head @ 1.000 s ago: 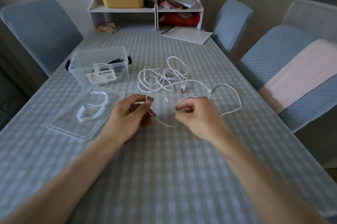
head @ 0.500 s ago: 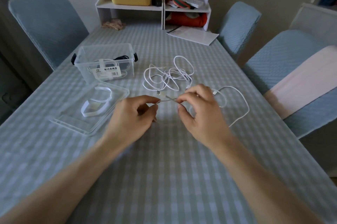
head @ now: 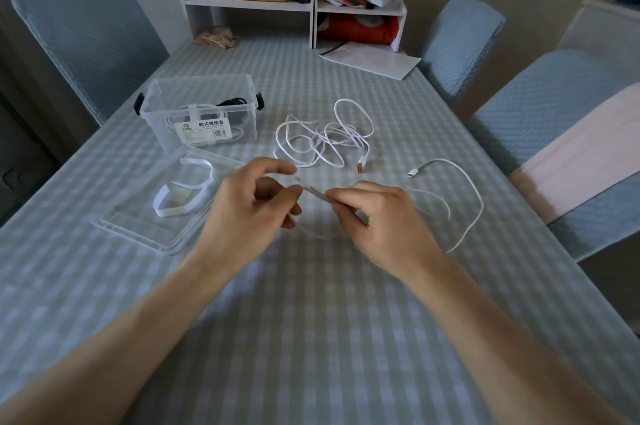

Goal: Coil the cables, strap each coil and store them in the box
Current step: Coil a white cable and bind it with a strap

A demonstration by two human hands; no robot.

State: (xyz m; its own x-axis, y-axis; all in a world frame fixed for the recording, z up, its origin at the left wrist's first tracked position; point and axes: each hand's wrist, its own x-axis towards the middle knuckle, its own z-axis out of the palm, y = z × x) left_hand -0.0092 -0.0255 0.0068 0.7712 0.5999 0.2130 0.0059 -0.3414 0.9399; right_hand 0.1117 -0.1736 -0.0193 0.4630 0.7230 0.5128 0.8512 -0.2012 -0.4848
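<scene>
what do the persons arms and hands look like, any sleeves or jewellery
Both forearms are bare right to the bottom edge of the view, with no sleeve showing. The left hand and right hand wear no gloves, and no rings, watch or wristband can be seen on them. Fingernails look short and unpainted.

Dim, soft daylight, faint shadows, motion-blurred centre, wide-angle bending at the edges

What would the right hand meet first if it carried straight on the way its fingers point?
Probably the left hand: the right hand points leftward along the white cable both pinch. Depth is unclear.
</scene>
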